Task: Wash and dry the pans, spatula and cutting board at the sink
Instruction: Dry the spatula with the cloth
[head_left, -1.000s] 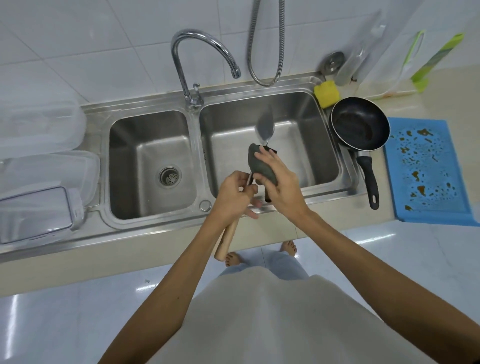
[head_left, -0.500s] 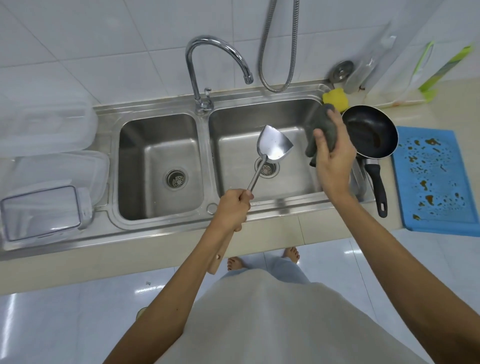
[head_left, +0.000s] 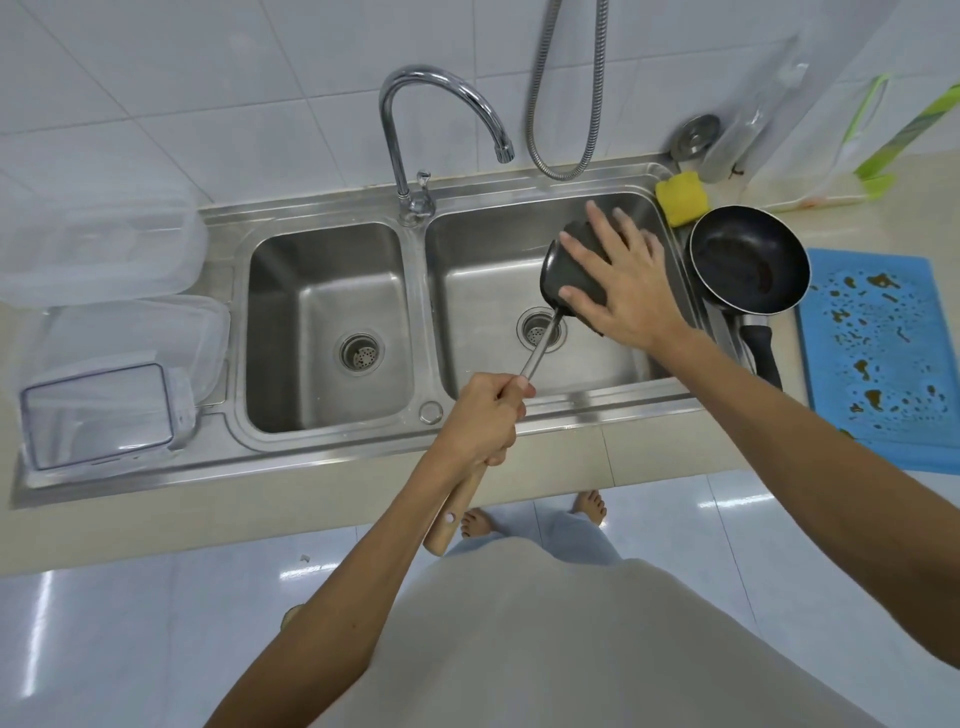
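Over the basin (head_left: 483, 312), cloth (head_left: 589, 304) now covers spatula (head_left: 540, 345).

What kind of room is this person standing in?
Most likely a home kitchen, at the washing-up spot: a steel double sink with a curved tap against a tiled wall, a black frying pan waiting beside it, and a spatula held over the right bowl.

Left hand (head_left: 485, 415) gripping the spatula (head_left: 540, 345) by its wooden handle over the right sink basin (head_left: 498, 234), right hand (head_left: 628, 291) pressing a dark cloth (head_left: 584, 234) flat against its blade, frying pan (head_left: 748, 260) on the sink's right edge
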